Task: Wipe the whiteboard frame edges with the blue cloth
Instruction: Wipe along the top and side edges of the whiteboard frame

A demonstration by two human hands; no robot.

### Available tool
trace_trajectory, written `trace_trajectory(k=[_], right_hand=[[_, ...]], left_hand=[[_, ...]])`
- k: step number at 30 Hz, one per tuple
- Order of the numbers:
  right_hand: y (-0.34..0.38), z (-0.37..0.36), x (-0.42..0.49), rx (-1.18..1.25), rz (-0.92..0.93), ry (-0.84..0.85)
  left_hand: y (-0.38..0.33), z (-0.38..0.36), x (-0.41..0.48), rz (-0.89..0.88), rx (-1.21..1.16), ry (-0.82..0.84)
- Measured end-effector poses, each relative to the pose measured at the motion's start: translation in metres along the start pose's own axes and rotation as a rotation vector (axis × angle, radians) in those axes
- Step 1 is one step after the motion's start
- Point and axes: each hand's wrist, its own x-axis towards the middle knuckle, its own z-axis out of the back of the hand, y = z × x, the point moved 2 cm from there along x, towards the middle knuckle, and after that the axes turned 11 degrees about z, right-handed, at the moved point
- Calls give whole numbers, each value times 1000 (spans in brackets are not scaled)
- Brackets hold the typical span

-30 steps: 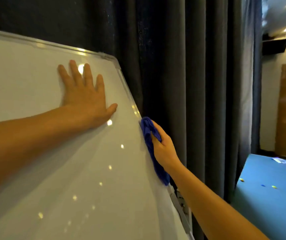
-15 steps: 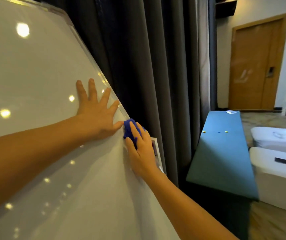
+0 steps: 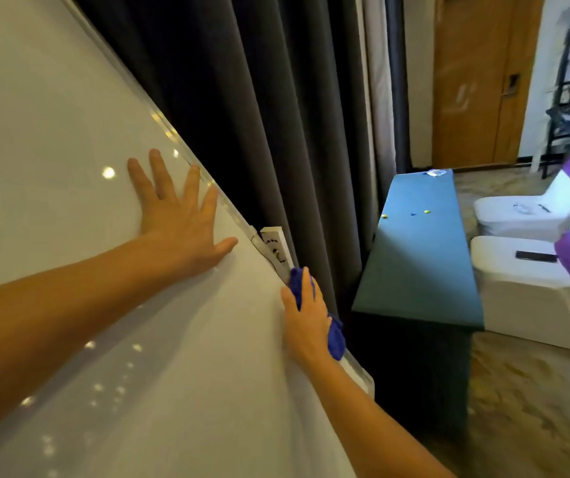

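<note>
The whiteboard (image 3: 52, 132) fills the left of the view, its metal frame edge (image 3: 159, 115) running diagonally down to the right. My left hand (image 3: 176, 215) lies flat on the board with fingers spread, close to the frame. My right hand (image 3: 306, 319) presses the blue cloth (image 3: 335, 334) against the right frame edge, low on the board. The cloth wraps around the edge and shows above and below my fingers. A white bracket (image 3: 276, 246) sits on the frame just above the cloth.
Dark grey curtains (image 3: 259, 115) hang right behind the board's edge. A long blue-topped table (image 3: 421, 257) stands to the right with small items on it. White covered chairs with purple bands (image 3: 531, 267) and a wooden door (image 3: 476, 77) lie beyond.
My right hand has slid the cloth down along the right frame edge, past the white bracket. My left hand stays flat on the board while my view has tilted down.
</note>
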Motion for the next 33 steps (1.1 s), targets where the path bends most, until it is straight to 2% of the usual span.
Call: trace_trajectory(k=[2, 4, 7, 9, 10, 12, 15, 17, 18, 20, 22, 24, 26, 28, 30, 33], right_hand=[[7, -16, -1, -41, 138, 81], [-15, -18, -9, -79, 154, 92], [-81, 4, -21, -126, -92, 67], [-118, 13, -23, -127, -289, 140], [-123, 10, -22, -130, -315, 179], [-107, -2, -13, -67, -215, 212], [-58, -26, -7, 161, 64, 185], [-46, -34, -11, 114, 227, 180], [-51, -31, -14, 92, 224, 164], [-82, -20, -27, 21, 106, 79], [-124, -2, -42, -23, -91, 19], [-150, 8, -50, 37, -287, 24], [-147, 5, -47, 46, -336, 64], [-119, -6, -38, 107, -258, 67], [-81, -20, -31, 198, -84, 69], [-63, -31, -33, 135, 184, 138]], left_hand=[[-17, -2, -9, 31, 15, 22], [-34, -7, -21, 30, 35, 39], [-59, -17, -46, -29, 23, 78], [-73, -23, -66, -77, 27, 112], [-80, -27, -74, -93, 38, 116], [-90, -33, -87, -109, 62, 125], [-103, -37, -99, -128, 91, 140], [-106, -38, -103, -140, 91, 144], [-107, -39, -105, -151, 87, 142], [-107, -41, -107, -182, 85, 131], [-106, -45, -107, -201, 81, 124], [-105, -45, -107, -202, 57, 127], [-106, -44, -109, -193, 28, 129], [-108, -41, -113, -195, 46, 129], [-110, -39, -118, -205, 79, 122], [-114, -38, -122, -204, 79, 99]])
